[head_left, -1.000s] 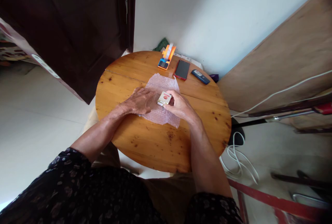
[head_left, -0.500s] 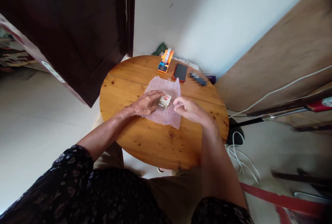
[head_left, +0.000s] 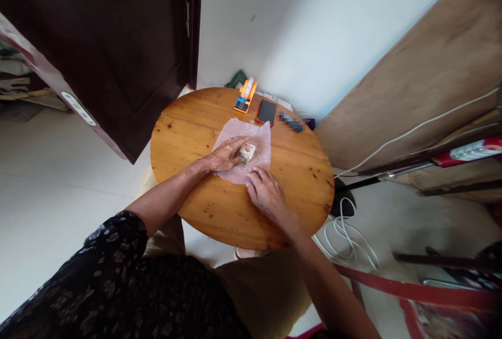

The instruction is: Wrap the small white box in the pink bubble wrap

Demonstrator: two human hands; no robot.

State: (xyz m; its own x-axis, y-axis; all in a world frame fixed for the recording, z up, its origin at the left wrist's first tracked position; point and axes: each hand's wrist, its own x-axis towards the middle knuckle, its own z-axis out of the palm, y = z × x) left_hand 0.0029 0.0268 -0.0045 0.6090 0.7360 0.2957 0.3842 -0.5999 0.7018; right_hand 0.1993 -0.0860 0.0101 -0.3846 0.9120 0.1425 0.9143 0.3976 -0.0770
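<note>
A small white box with a red mark (head_left: 247,151) lies on a sheet of pink bubble wrap (head_left: 243,135) in the middle of a round wooden table (head_left: 188,140). My left hand (head_left: 224,156) rests flat on the wrap, fingers stretched out and touching the box's left side. My right hand (head_left: 265,192) lies at the wrap's near edge, its fingers bent down onto that edge; whether they pinch it I cannot make out.
At the table's far edge stand an orange tape dispenser (head_left: 245,95), a dark phone (head_left: 266,112) and a smaller blurred device (head_left: 291,122). A dark door (head_left: 117,41) hangs at left. A wooden board (head_left: 411,67) and white cables (head_left: 345,234) are at right.
My right hand let go of the box, swung out to the right, then came down to the wrap's near edge. The left hand stayed by the box. The view shifted slightly.
</note>
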